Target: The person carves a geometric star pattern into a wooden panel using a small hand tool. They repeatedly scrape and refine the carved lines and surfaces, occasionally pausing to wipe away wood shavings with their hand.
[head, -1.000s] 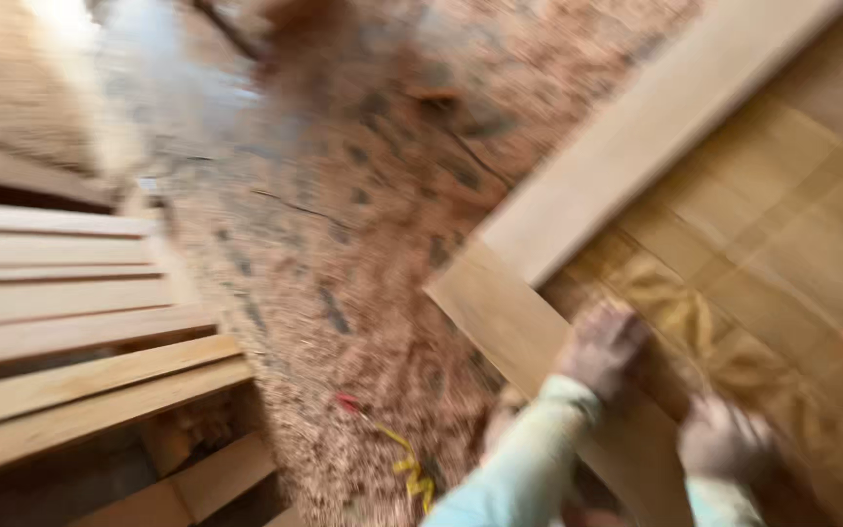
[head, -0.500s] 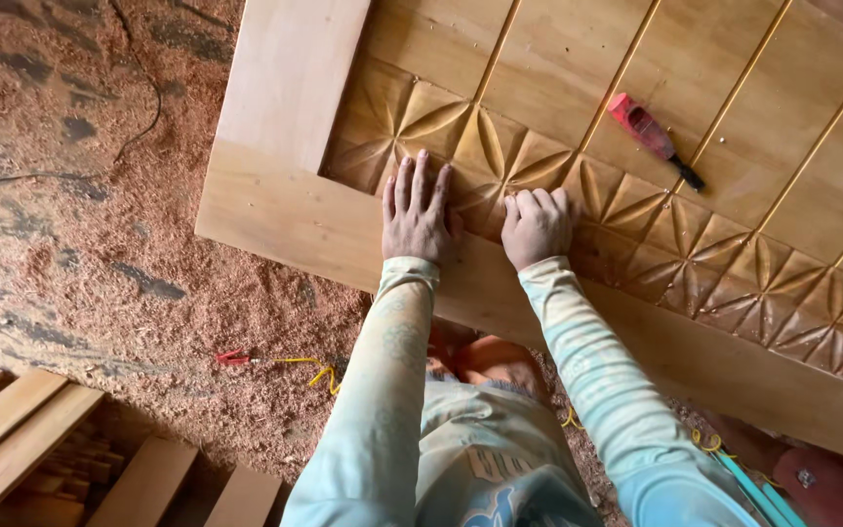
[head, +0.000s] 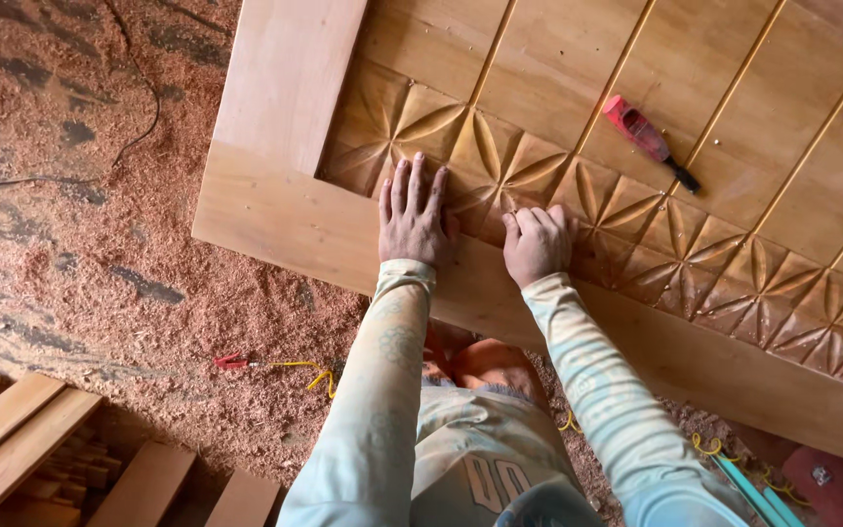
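Carved panel (head: pixel 636 234): left hand (head: pixel 414 217) flat on it; right hand (head: pixel 537 244) curled beside.

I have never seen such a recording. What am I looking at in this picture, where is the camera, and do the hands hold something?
There is no machine here. A person wears a camera on the head, so you look down along their own arms. The left hand lies flat, fingers spread, on a large wooden door panel with a carved band of leaf shapes. The right hand rests beside it with fingers curled; whether it holds something small cannot be seen. A red-handled tool lies untouched on the panel further away. The panel lies over a floor covered in sawdust, with wooden slats at the lower left.
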